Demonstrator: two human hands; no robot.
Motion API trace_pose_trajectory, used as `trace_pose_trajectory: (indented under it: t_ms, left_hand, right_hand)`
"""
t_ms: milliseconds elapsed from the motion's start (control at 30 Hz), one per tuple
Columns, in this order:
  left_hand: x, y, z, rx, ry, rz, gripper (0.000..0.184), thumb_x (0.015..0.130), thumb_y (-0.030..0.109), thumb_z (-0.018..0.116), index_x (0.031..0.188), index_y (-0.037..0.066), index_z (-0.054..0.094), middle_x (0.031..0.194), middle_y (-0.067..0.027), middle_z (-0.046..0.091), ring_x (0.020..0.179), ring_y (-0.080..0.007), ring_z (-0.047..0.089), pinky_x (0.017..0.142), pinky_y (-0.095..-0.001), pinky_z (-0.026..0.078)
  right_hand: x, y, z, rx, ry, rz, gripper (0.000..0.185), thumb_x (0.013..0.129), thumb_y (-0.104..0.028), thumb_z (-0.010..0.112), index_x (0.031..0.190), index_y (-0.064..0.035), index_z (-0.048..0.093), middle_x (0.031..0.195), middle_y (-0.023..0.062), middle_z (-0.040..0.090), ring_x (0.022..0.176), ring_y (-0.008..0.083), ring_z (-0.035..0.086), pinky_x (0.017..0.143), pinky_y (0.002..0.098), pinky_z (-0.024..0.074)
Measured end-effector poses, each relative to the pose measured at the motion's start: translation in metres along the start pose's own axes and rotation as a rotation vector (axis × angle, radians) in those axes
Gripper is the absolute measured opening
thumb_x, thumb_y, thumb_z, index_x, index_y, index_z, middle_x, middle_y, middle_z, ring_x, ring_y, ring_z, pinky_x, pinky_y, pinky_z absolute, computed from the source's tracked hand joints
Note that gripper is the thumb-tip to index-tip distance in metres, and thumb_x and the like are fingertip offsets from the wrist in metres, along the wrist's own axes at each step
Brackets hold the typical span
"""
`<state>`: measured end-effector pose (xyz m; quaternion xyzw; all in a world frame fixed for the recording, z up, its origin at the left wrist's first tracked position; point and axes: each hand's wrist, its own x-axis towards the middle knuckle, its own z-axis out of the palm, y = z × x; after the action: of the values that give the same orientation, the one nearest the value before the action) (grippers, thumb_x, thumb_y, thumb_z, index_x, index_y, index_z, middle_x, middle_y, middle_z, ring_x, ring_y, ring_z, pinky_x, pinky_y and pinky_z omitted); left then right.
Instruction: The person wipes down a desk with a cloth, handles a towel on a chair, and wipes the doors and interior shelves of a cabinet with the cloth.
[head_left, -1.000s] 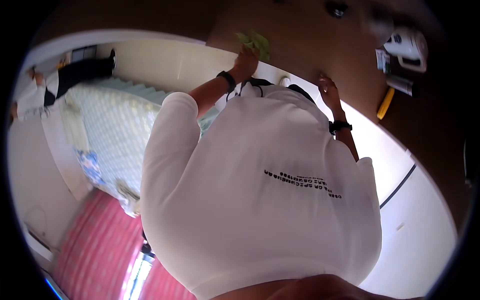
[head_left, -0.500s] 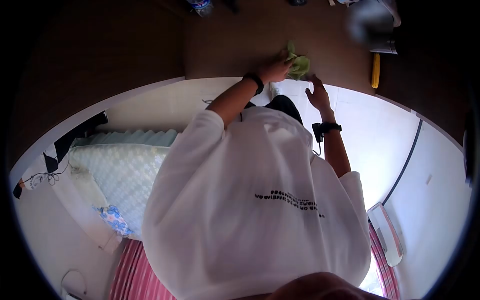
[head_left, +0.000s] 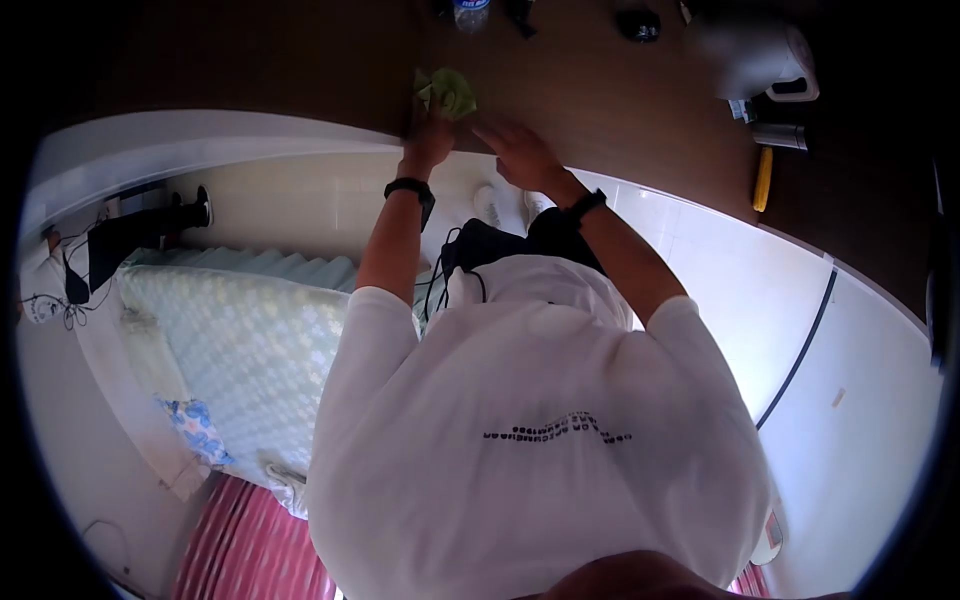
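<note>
A crumpled green cloth (head_left: 452, 92) lies on the brown tabletop (head_left: 590, 130), close to its front edge. My left hand (head_left: 430, 140) is closed on the near side of the cloth, its fingers partly hidden in the dark folds. Just right of the cloth, my right hand (head_left: 524, 158) is held over the table edge with its fingers stretched out. Nothing shows in it.
Toward the back stand a plastic bottle (head_left: 470, 14) and a black object (head_left: 638, 25). A white handled jug (head_left: 797, 70), a metallic cylinder (head_left: 780, 136) and a yellow object (head_left: 764, 180) are on the right. A person (head_left: 110, 240) is at far left, beyond a bed (head_left: 260, 320).
My left hand and the cloth have moved left along the table. My right hand has also swung left, in over the table edge. The camera view has turned somewhat.
</note>
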<state>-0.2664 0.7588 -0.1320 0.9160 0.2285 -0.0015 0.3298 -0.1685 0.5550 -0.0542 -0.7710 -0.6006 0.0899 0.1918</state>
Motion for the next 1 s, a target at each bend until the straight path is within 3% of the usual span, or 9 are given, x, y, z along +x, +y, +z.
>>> trace_pose_trajectory:
  t_ms: [67,267,300,433,500,633,700,800,1000]
  left_hand:
    - [-0.017,-0.008,0.003,0.07,0.267,0.125,0.046,0.085,0.022,0.055,0.127,0.003,0.057,0.145,-0.0277,0.035,0.13,-0.045,0.038,0.115,-0.0536,0.021]
    - [-0.033,0.002,0.062,-0.183,0.181,0.196,0.051,0.088,0.018,0.054,0.136,0.003,0.045,0.135,-0.0278,0.047,0.13,-0.045,0.039,0.11,-0.0505,0.03]
    - [-0.046,0.024,0.05,-0.312,0.062,-0.035,0.059,0.088,0.014,0.055,0.142,0.003,0.035,0.137,-0.0273,0.047,0.128,-0.0448,0.042,0.105,-0.0476,0.037]
    - [-0.07,0.065,0.004,-0.474,0.039,-0.065,0.072,0.09,0.015,0.057,0.149,0.005,0.018,0.137,-0.0289,0.046,0.132,-0.0413,0.04,0.105,-0.043,0.038]
    - [-0.074,0.076,-0.007,-0.59,-0.043,-0.378,0.069,0.09,0.01,0.054,0.149,0.004,0.018,0.146,-0.0273,0.037,0.135,-0.0418,0.034,0.106,-0.042,0.037]
    - [-0.097,0.055,-0.004,-0.474,-0.092,-0.382,0.069,0.089,0.006,0.051,0.15,0.004,0.018,0.151,-0.0241,0.03,0.139,-0.0399,0.029,0.11,-0.0403,0.033]
    - [-0.112,0.026,0.018,-0.079,-0.008,-0.165,0.069,0.085,0.009,0.053,0.147,0.0,0.025,0.152,-0.0222,0.029,0.142,-0.0361,0.026,0.114,-0.0473,0.025]
    - [-0.114,0.054,0.004,0.382,-0.161,-0.207,0.071,0.083,0.009,0.052,0.148,-0.001,0.024,0.156,-0.0184,0.022,0.146,-0.0306,0.016,0.116,-0.0543,0.014]
    - [-0.121,0.047,0.024,0.356,-0.09,-0.255,0.073,0.081,0.01,0.053,0.147,-0.001,0.026,0.158,-0.0164,0.018,0.146,-0.029,0.02,0.114,-0.057,0.016]
  right_hand:
    - [0.012,-0.012,0.008,0.042,0.045,-0.094,0.067,0.076,-0.005,0.061,0.139,-0.0093,0.042,0.136,0.0189,0.047,0.123,0.0353,0.048,0.103,0.0424,0.0409]
    - [0.019,-0.035,0.012,0.265,-0.072,0.029,0.078,0.072,-0.004,0.07,0.143,-0.011,0.037,0.141,0.0215,0.04,0.124,0.0387,0.046,0.105,0.0429,0.04]
    - [0.022,-0.035,0.014,0.265,-0.076,0.022,0.078,0.072,-0.004,0.07,0.143,-0.011,0.037,0.141,0.0215,0.04,0.124,0.0387,0.046,0.105,0.0429,0.04]
    - [0.027,-0.033,0.031,0.443,0.093,-0.123,0.083,0.069,-0.001,0.073,0.143,-0.0158,0.038,0.143,0.0184,0.039,0.124,0.0392,0.047,0.102,0.0435,0.0428]
    - [0.035,-0.025,0.042,0.431,0.163,-0.167,0.082,0.068,0.0,0.073,0.141,-0.0171,0.041,0.141,0.0161,0.042,0.122,0.0383,0.049,0.1,0.0443,0.0448]
    - [0.047,0.013,0.072,0.272,0.136,-0.164,0.061,0.072,-0.003,0.069,0.13,-0.0155,0.053,0.138,0.0138,0.046,0.122,0.0357,0.05,0.099,0.0436,0.0451]
    - [0.05,0.035,0.077,0.184,0.087,-0.224,0.053,0.075,-0.005,0.068,0.126,-0.0146,0.057,0.136,0.0142,0.049,0.122,0.0347,0.051,0.099,0.0435,0.0453]
    - [0.016,0.096,0.036,0.399,0.072,0.269,0.047,0.084,-0.022,0.065,0.129,-0.0125,0.053,0.132,0.0178,0.052,0.118,0.0359,0.053,0.097,0.045,0.0461]
    - [-0.136,0.198,-0.04,0.158,0.233,0.719,0.075,0.082,-0.042,0.07,0.143,-0.0164,0.034,0.124,0.0188,0.06,0.108,0.0393,0.061,0.088,0.0487,0.0503]
